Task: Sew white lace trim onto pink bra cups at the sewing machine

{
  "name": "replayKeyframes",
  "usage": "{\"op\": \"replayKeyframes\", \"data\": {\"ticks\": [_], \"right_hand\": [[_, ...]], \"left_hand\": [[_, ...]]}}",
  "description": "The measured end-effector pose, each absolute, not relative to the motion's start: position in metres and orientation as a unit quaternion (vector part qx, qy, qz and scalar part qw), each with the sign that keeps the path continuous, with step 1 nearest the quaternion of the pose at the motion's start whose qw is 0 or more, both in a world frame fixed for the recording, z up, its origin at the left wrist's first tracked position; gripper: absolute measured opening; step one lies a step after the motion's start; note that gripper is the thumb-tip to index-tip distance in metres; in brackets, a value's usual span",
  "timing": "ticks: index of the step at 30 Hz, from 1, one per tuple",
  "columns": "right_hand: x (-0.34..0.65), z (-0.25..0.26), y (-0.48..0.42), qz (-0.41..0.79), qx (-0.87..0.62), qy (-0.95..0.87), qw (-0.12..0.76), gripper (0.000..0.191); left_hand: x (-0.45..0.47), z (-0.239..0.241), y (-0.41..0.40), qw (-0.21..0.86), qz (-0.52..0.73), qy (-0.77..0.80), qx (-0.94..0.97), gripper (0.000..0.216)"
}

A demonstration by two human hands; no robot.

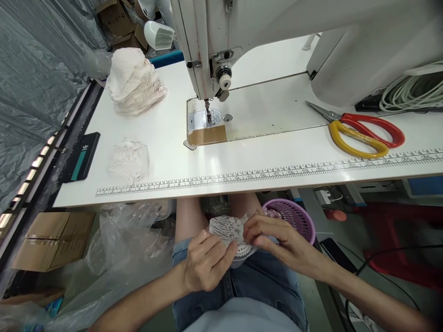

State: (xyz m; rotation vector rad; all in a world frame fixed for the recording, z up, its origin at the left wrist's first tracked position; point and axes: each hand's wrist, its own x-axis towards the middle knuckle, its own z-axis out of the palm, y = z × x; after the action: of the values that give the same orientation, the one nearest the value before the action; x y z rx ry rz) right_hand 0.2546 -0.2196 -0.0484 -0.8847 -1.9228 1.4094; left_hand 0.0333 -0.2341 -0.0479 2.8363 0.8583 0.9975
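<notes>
Over my lap, below the table edge, a piece of white lace is stretched between my two hands. My left hand is closed on its lower left side, with the thumb pointing right along the fabric. Fingers of my right hand pinch the lace at its right side; the fingertips partly hide the spot they grip. Above on the table stands the sewing machine, its presser foot over the needle plate with no fabric under it. A thin lace piece lies flat on the table at left.
A pile of pale fabric pieces sits at the back left, near a dark phone-like case. Scissors with red and yellow handles lie at right above the printed ruler. A purple basket stands beside my right knee.
</notes>
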Motion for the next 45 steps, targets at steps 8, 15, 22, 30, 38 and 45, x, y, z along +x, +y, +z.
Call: {"op": "replayKeyframes", "data": {"ticks": [8, 15, 22, 30, 38, 45], "right_hand": [[0.247, -0.050, -0.223, 0.502, -0.367, -0.732, 0.277, 0.016], [0.240, -0.049, -0.226, 0.444, -0.361, -0.781, 0.251, 0.013], [0.314, -0.082, -0.221, 0.375, -0.437, -0.795, 0.193, 0.014], [0.278, -0.068, -0.232, 0.406, -0.406, -0.801, 0.168, 0.071], [0.238, -0.060, -0.207, 0.723, -0.302, -0.610, 0.117, 0.028], [0.238, -0.059, -0.205, 0.788, -0.269, -0.537, 0.135, 0.026]], "left_hand": [[0.037, -0.043, -0.231, -0.017, 0.300, 0.252, 0.920, 0.022], [0.041, -0.047, -0.233, -0.012, 0.300, 0.267, 0.916, 0.019], [0.039, -0.050, -0.235, 0.071, 0.296, 0.353, 0.885, 0.012], [0.043, -0.034, -0.216, 0.527, 0.103, 0.541, 0.647, 0.014], [0.028, -0.023, -0.211, 0.731, 0.066, 0.546, 0.405, 0.029], [0.024, -0.025, -0.211, 0.772, 0.090, 0.517, 0.360, 0.037]]}}
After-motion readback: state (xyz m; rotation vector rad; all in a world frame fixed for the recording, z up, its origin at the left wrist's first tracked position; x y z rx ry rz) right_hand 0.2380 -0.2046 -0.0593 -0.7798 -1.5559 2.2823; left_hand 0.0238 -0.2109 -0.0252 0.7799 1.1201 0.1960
